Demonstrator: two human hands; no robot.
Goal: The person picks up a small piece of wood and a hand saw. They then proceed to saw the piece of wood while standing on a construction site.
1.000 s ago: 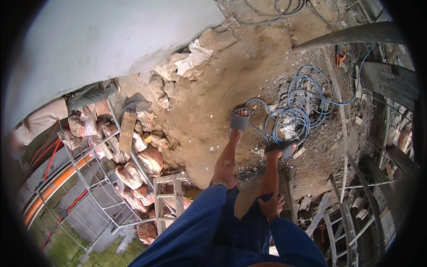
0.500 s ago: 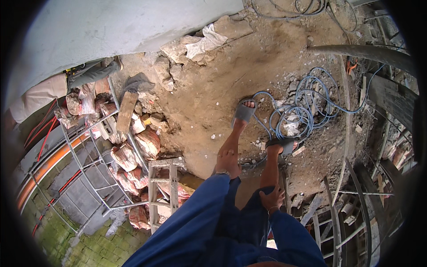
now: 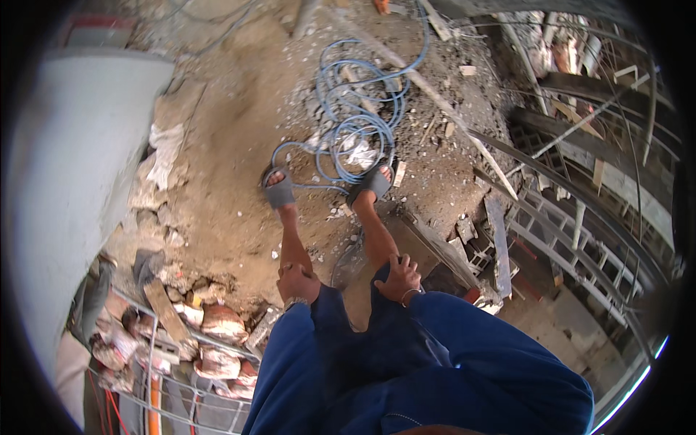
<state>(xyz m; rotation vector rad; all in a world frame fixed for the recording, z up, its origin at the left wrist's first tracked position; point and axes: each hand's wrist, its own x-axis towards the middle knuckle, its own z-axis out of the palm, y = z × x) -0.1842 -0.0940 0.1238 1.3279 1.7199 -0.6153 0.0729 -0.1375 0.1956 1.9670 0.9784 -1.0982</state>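
Note:
My left hand [image 3: 299, 284] rests on my left knee, its fingers bent loosely over it. On my right knee lies my right hand [image 3: 399, 279], fingers apart on the dark blue trouser leg [image 3: 362, 348]. Neither hand holds any object. Both wrists carry a band, and blue sleeves cover my forearms. Below, my feet stand on dirt ground in grey slide sandals [image 3: 278, 190]. A loosely coiled blue hose [image 3: 366, 134] lies just ahead, one stretch running past both sandals. White crumpled material [image 3: 359, 151] sits inside the coil.
A pale wall [image 3: 94, 145] stands at left, with rubble along its foot. Filled sacks [image 3: 223, 322], a wooden board [image 3: 165, 310] and a metal frame [image 3: 152, 348] are at lower left. A long pole [image 3: 449, 109] crosses the ground; a ladder [image 3: 565, 246], planks and scaffolding crowd the right.
My view has turned rightward, so the hose and my feet appear farther left and more scaffolding shows at right. Both hands remain on my knees.

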